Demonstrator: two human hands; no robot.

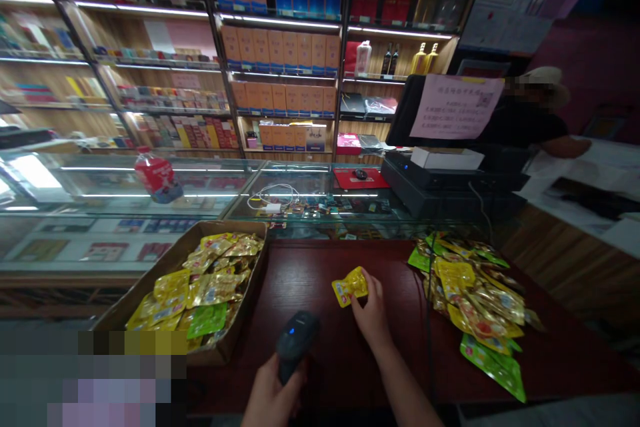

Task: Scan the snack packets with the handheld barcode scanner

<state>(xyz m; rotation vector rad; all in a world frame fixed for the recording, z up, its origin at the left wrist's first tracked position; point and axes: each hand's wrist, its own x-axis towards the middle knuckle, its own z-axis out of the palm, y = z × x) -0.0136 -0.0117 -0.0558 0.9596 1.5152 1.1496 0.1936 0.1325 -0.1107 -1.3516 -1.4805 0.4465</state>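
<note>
My left hand (275, 387) is wrapped round the handle of a dark barcode scanner (299, 340) with a small blue light on top. In my right hand (370, 310) a small yellow snack packet (349, 287) is pinched by its right side, over the dark red table (310, 267). Left of the scanner stands an open cardboard box (245, 323) full of gold and yellow packets (215, 287), with a green one among them. To the right of my right hand lies a loose pile of gold, yellow and green packets (480, 300).
Behind the table runs a glass display counter (295, 177). On it are a red bottle (157, 177), a white cable (273, 199), a mouse (360, 175) and a monitor with a paper notice (453, 107). A thin dark cord (431, 327) crosses the table. A person (530, 113) stands at back right.
</note>
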